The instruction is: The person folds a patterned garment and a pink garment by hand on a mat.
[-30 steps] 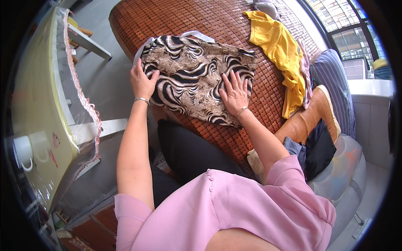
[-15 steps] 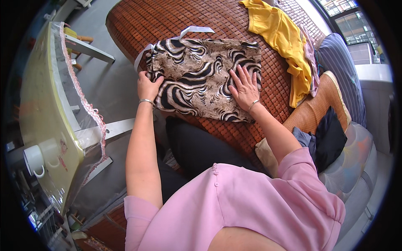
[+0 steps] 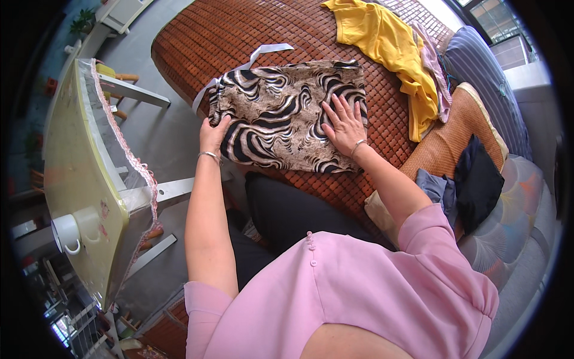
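Observation:
A folded garment (image 3: 281, 119) with a brown, black and white animal-stripe print lies flat before me. Its left edge is gathered, and a white ribbon tie (image 3: 257, 55) trails from there over the far side. My left hand (image 3: 211, 135) grips the gathered edge, thumb uppermost and some fingers out of sight underneath. On the garment's right part, my right hand (image 3: 345, 127) rests palm down with its fingers spread.
The garment lies on a brown tile mat (image 3: 239, 36). Beyond it to the right are a yellow garment (image 3: 388, 45), a striped pillow (image 3: 487, 84) and dark folded clothes (image 3: 478, 182). At left stands a covered table (image 3: 89, 179) holding a white mug (image 3: 64, 232).
The whole view has shifted slightly. My left hand has changed its hold a little at the gathered edge; the right hand stays flat on the garment.

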A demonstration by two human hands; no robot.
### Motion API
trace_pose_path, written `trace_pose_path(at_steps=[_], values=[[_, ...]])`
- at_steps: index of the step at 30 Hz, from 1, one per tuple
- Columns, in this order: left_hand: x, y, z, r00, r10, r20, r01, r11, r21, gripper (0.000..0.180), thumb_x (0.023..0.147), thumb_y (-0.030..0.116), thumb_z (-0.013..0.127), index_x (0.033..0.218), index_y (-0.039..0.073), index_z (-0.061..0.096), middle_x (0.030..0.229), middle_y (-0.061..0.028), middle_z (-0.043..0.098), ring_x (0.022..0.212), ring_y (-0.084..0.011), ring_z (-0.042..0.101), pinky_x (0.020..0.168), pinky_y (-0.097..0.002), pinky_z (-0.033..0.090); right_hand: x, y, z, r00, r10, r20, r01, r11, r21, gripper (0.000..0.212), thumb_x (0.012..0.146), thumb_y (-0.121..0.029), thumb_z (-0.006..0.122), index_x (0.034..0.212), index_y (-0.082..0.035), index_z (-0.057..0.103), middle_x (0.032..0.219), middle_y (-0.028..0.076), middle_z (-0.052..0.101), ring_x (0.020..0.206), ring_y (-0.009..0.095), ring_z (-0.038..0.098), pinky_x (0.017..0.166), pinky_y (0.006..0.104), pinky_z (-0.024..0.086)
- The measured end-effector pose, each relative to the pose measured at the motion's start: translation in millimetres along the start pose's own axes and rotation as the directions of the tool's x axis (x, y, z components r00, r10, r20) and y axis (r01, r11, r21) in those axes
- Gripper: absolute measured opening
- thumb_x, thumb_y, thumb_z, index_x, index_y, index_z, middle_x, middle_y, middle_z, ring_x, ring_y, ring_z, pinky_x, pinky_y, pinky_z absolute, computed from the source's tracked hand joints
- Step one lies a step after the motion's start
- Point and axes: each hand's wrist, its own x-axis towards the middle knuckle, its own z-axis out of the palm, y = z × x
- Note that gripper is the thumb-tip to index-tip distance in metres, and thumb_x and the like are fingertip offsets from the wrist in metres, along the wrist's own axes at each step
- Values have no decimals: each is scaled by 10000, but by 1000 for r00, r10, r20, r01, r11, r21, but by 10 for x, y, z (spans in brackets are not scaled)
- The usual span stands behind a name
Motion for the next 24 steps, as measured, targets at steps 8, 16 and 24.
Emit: trace_pose_path(at_steps=[8, 16, 24], values=[[-99, -536, -259, 947, 240, -214, -137, 903, 406, 669, 710, 336, 785, 1171, -58, 504, 1112, -213, 597, 1019, -296, 581, 901, -364, 440, 3, -23, -3, 1000, 3, 0, -3, 1000, 28, 553, 934, -448, 383, 1435, -223, 321, 1525, 80, 201, 1422, 239, 123, 1147, 482, 31], [-1685, -762, -194, 942, 309, -132, -192, 817, 544, 359, 823, 244, 681, 1051, 0, 550, 872, -113, 573, 793, -240, 577, 741, -356, 477, -28, 6, 57, 1000, 6, 3, -6, 999, 43, 559, 928, -447, 395, 1434, -220, 325, 1530, 76, 184, 1426, 237, 109, 1144, 496, 40], [-2840, -754, -393, 948, 291, 132, -311, 747, 587, 232, 843, 192, 650, 999, 23, 616, 862, -105, 653, 786, -186, 627, 743, -300, 498, 65, 87, -109, 993, 11, 115, -33, 982, 186, 575, 923, -477, 399, 1425, -203, 340, 1500, 124, 260, 1394, 301, 212, 1121, 518, 133]])
